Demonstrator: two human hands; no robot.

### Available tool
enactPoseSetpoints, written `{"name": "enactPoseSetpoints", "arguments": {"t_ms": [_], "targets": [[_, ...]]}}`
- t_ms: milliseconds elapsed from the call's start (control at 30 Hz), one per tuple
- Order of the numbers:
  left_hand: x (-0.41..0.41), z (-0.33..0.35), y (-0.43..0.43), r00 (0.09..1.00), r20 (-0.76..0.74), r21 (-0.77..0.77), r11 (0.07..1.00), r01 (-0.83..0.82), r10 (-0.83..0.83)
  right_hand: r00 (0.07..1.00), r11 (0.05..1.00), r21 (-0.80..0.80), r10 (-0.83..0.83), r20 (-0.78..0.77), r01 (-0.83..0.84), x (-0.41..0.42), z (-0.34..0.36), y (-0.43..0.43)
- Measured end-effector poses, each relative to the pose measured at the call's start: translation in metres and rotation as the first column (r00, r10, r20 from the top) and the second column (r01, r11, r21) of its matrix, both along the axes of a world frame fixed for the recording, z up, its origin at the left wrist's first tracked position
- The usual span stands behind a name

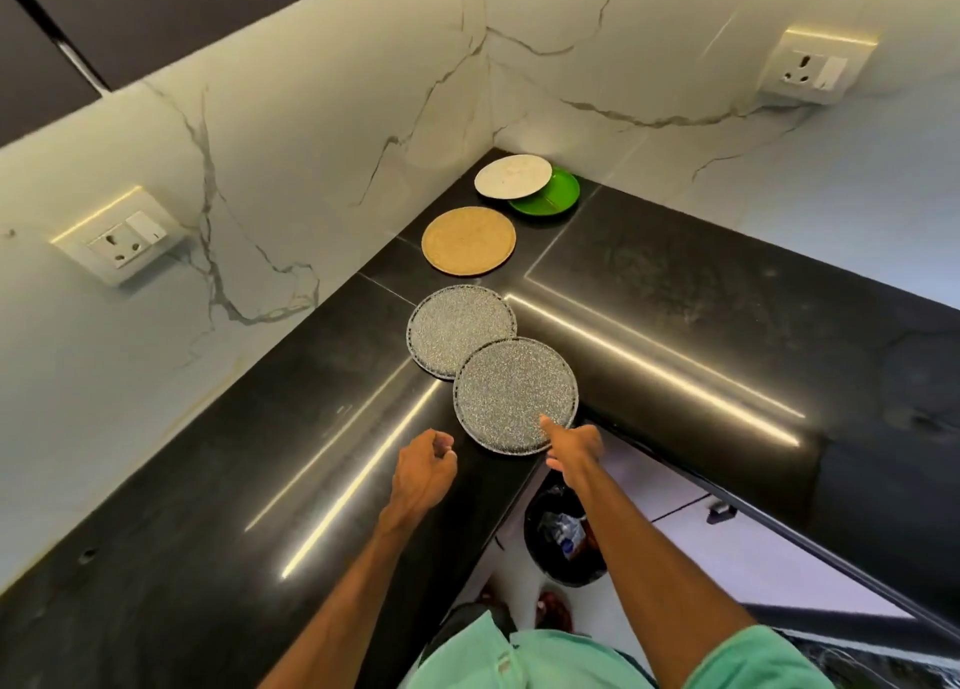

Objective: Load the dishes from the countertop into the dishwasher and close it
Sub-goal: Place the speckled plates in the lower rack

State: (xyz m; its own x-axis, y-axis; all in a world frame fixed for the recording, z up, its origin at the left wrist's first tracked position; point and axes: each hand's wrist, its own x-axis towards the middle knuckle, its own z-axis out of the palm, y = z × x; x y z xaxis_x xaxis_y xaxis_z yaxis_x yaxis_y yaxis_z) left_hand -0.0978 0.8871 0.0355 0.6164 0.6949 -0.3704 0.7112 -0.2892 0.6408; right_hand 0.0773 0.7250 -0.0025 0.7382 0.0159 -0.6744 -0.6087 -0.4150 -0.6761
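Note:
Five plates lie in a row on the black countertop [208,480]. Nearest is a grey speckled plate [511,389] that juts over the counter's inner corner and overlaps a second grey speckled plate [454,325]. Behind them sit a tan plate [467,241], then a white plate [511,176] lying partly on a green plate [556,195] in the corner. My right hand [574,449] pinches the near rim of the nearest grey plate, thumb on top. My left hand [423,467] hovers just left of that plate, fingers loosely curled, holding nothing.
Marble-patterned walls meet in the corner behind the plates, with a wall socket [117,236] at left and another wall socket [815,67] at right. A black bin [561,538] with rubbish stands on the floor below the counter's corner. No dishwasher is in view.

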Motion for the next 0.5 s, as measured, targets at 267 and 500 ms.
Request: {"name": "enactPoseSetpoints", "arguments": {"t_ms": [267,500], "targets": [[0.03,-0.003,0.008,0.991,0.005,-0.038,0.99,-0.136,0.136,0.987,0.872,0.476,-0.048,-0.155,0.117,0.014,0.035,-0.022],[0.11,0.0,0.041,0.968,0.019,0.025,0.968,-0.25,0.249,0.987,0.815,0.559,-0.157,-0.037,0.151,0.029,0.097,-0.043]]}}
